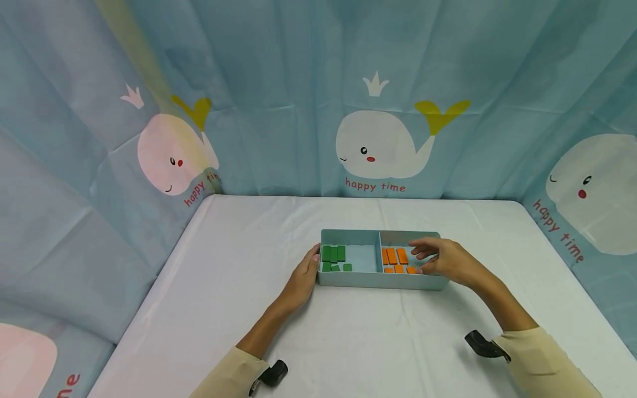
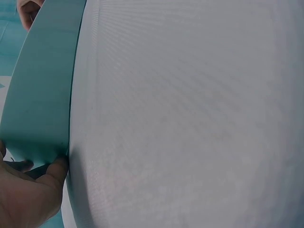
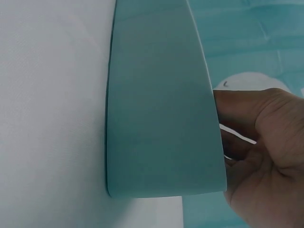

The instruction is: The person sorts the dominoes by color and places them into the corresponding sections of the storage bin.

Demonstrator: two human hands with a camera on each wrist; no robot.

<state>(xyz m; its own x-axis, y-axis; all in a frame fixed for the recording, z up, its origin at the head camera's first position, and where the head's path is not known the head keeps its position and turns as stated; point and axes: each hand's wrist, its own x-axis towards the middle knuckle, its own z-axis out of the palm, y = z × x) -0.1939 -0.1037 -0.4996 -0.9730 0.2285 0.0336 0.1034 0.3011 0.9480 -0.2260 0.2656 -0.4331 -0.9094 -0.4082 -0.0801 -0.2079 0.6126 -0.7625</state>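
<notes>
A teal two-compartment box (image 1: 348, 279) sits on the white table. Green blocks (image 1: 333, 254), several in number, lie in its left compartment, and several orange blocks (image 1: 392, 256) lie in the right one. My left hand (image 1: 301, 279) rests against the box's left end wall; its fingers (image 2: 58, 167) touch that wall in the left wrist view. Over the right end reaches my right hand (image 1: 448, 261), fingers loosely bent inside the right compartment, the thumb beside the front orange block (image 1: 411, 270). In the right wrist view the front wall (image 3: 159, 109) partly hides those fingers.
White cloth covers the table (image 1: 239, 243) around the box. A blue curtain (image 1: 278, 110) with printed whales hangs behind and along both sides. Black devices (image 1: 275, 373) are strapped at both cuffs.
</notes>
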